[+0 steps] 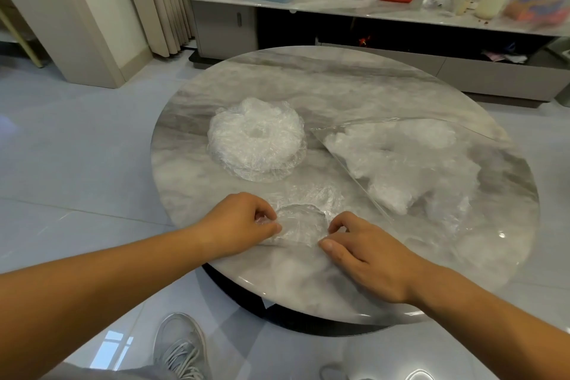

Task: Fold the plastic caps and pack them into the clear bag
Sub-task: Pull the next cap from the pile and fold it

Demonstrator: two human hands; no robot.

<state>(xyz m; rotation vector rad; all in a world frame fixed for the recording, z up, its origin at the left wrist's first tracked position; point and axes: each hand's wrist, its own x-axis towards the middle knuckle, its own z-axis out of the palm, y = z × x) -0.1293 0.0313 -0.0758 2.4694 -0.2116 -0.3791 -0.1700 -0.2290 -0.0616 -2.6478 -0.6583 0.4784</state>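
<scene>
Plastic cap [300, 222], flat on the near tabletop [339, 83]. Pinched at its left rim in the grip of the left hand [240, 225], at its right rim by the right hand [367, 251]. Lay nearer than the stack of caps [256, 142], left of the clear bag [416, 170].

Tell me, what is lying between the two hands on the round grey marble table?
In the head view, one crinkly clear plastic cap lies between the left hand and the right hand; each hand pinches its edge.

One loose cap [303, 219], one stack of caps [256, 142], one clear bag [410, 163], one table [339, 86]
</scene>
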